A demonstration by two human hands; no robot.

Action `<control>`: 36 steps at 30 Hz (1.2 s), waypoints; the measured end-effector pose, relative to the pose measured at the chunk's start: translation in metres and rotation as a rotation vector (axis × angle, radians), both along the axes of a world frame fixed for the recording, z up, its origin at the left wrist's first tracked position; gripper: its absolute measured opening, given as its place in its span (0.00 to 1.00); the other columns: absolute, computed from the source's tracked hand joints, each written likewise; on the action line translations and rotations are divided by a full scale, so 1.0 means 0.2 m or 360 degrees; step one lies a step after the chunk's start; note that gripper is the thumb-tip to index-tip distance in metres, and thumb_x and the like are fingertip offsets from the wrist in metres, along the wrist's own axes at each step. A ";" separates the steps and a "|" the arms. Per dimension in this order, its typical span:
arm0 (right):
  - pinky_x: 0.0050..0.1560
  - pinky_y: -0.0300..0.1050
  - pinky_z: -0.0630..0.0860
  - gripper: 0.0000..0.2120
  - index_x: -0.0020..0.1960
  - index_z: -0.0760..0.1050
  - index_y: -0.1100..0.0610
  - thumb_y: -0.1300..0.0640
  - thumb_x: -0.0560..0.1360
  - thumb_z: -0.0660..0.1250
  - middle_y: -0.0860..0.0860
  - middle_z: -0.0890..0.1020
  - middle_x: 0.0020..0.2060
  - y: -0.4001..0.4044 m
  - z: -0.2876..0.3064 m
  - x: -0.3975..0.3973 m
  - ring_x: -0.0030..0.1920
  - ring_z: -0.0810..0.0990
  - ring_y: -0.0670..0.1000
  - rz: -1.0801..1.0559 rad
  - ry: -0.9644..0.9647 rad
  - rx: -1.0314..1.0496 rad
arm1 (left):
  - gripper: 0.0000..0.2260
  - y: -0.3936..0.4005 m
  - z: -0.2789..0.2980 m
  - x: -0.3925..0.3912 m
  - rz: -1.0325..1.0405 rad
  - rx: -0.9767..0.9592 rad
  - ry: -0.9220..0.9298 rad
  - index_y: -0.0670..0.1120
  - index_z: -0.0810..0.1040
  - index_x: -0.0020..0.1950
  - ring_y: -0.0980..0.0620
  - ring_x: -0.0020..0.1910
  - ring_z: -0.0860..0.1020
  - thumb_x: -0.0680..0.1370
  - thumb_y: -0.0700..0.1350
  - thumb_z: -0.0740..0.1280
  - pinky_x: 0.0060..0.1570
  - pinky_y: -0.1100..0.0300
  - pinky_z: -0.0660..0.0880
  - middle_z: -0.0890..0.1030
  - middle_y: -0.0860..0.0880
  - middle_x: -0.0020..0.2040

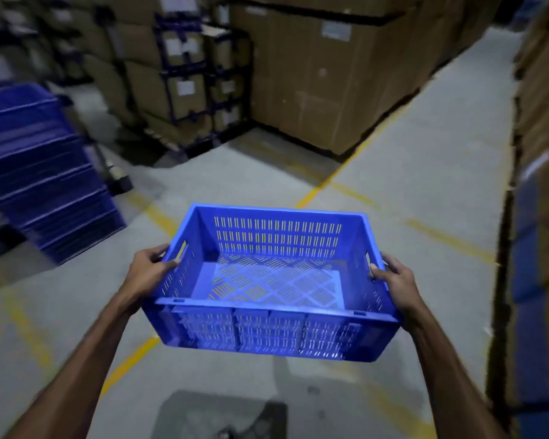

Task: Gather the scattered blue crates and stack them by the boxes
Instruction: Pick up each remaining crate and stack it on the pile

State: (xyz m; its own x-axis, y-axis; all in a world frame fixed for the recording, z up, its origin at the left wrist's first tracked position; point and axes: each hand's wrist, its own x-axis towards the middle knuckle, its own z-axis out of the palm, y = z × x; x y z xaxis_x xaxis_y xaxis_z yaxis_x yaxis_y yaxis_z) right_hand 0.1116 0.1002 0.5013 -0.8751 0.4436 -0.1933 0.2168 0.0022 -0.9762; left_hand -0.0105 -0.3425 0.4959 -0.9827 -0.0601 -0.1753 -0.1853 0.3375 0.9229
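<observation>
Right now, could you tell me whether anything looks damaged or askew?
Nothing stands out. The crate is empty and looks intact, held by the left hand and right hand. The stack of crates looks tidy, though blurred.

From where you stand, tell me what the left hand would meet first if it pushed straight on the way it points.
The left hand grips the crate at its side handle and points inward, so it meets that crate wall at once. Past the crate, depth is unclear.

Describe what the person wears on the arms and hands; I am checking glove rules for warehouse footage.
Nothing is worn that shows. The left hand and right hand are bare: no gloves, rings or wristbands visible. Both forearms are bare up to the picture's lower edge, with no sleeve, watch or marking in view.
</observation>
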 end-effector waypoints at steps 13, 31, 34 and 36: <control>0.39 0.46 0.70 0.11 0.61 0.79 0.63 0.67 0.79 0.66 0.55 0.75 0.33 -1.00 -0.17 -1.01 0.39 0.71 0.54 0.0706 -0.0035 -0.0013 | 0.14 -1.07 -0.03 0.17 0.0850 0.0029 -0.0036 0.50 0.78 0.61 0.59 0.29 0.82 0.79 0.35 0.70 0.44 0.53 0.79 0.87 0.50 0.40; 0.45 0.53 0.72 0.14 0.65 0.76 0.62 0.66 0.80 0.66 0.58 0.75 0.35 -2.31 -0.17 -2.11 0.38 0.72 0.56 0.0955 0.0004 -0.0075 | 0.13 -2.18 0.01 -0.48 0.1181 0.0039 0.0036 0.52 0.79 0.53 0.57 0.28 0.82 0.79 0.33 0.68 0.34 0.57 0.81 0.83 0.59 0.30; 0.48 0.55 0.71 0.16 0.67 0.75 0.60 0.65 0.80 0.67 0.60 0.76 0.38 -2.39 -0.20 -2.33 0.43 0.72 0.58 0.0945 -0.0017 -0.0123 | 0.13 -2.25 -0.03 -0.64 0.1222 0.0081 0.0037 0.51 0.78 0.56 0.55 0.30 0.83 0.79 0.33 0.69 0.33 0.59 0.81 0.85 0.55 0.33; 0.47 0.54 0.73 0.16 0.67 0.75 0.59 0.65 0.80 0.67 0.59 0.76 0.37 -2.45 -0.23 -2.51 0.42 0.73 0.57 0.0963 -0.0024 -0.0143 | 0.15 -2.29 -0.06 -0.77 0.1251 0.0090 0.0041 0.50 0.78 0.60 0.52 0.31 0.84 0.79 0.34 0.70 0.34 0.58 0.82 0.85 0.54 0.35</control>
State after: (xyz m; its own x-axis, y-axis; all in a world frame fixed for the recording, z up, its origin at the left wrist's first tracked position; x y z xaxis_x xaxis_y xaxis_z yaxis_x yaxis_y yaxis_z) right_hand -0.3908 -0.3906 0.4554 -0.9637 -0.1498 -0.2210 0.2163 0.0472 -0.9752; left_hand -0.1651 -0.8008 0.4843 -0.6597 -0.7304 -0.1769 -0.3286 0.0686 0.9420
